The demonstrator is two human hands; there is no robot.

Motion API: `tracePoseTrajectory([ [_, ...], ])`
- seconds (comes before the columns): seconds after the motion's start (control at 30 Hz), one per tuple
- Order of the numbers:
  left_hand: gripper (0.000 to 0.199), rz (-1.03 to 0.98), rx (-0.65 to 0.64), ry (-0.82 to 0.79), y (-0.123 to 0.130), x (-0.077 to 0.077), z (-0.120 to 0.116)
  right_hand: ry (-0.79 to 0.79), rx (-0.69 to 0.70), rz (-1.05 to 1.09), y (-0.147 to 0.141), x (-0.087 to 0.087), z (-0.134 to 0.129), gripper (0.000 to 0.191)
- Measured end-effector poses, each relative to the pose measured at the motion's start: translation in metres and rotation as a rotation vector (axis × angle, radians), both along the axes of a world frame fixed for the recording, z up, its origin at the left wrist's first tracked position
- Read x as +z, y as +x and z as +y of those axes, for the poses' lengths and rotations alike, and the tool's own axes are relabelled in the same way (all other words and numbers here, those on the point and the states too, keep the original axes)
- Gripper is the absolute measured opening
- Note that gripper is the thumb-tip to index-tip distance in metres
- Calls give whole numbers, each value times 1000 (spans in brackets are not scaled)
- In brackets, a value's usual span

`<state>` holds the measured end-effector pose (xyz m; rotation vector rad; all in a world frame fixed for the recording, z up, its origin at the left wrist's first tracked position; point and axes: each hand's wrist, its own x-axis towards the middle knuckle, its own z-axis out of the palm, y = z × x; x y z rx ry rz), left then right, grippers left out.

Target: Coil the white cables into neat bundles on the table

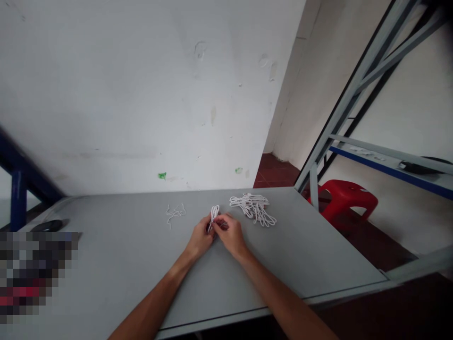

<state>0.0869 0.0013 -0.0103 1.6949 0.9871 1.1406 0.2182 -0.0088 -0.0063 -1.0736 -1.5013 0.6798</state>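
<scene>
A looped white cable stands up out of my left hand, whose fingers are closed round the bundle. My right hand meets it from the other side, thumb and fingertips pinched together at the cable's middle. What exactly the right fingertips grip is too small to make out. To the right of my hands lies a pile of similar coiled white cables. Several short thin white ties lie loose to the left of my hands.
The grey table backs onto a white wall. A dark object lies at the table's left, near a blurred-out area. Beyond the right edge are a red stool, a metal frame and a shelf.
</scene>
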Motion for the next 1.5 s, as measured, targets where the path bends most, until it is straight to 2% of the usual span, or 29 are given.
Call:
tracePoseTrajectory([
  [0.17, 40, -73, -110, -121, -2, 7, -3, -55, -23, 54, 6, -7, 7, 11],
  [0.37, 42, -65, -82, -178, -4, 15, -5, -123, -47, 109, 9, -11, 11, 14],
  [0.53, 37, 8, -5, -166, -6, 13, -5, -147, -84, 58, 8, -14, 11, 15],
  [0.8, 28, -60, 230, -171, -1, 4, -4, -101, -109, -37, 4, -15, 8, 14],
  [1.0, 23, 52, 269, -90, 2, 7, -10, -52, -122, -45, 1, -12, 3, 12],
  [1.17, 18, 120, 353, 59, 5, 4, -10, -13, -118, -44, 1, -11, 1, 12],
  [1.33, 21, 120, 322, 6, 7, 0, -8, -51, -103, 0, 1, -14, 3, 14],
  [1.5, 22, 127, 350, 0, 7, 3, -10, -92, -85, 50, 1, -14, 4, 17],
])
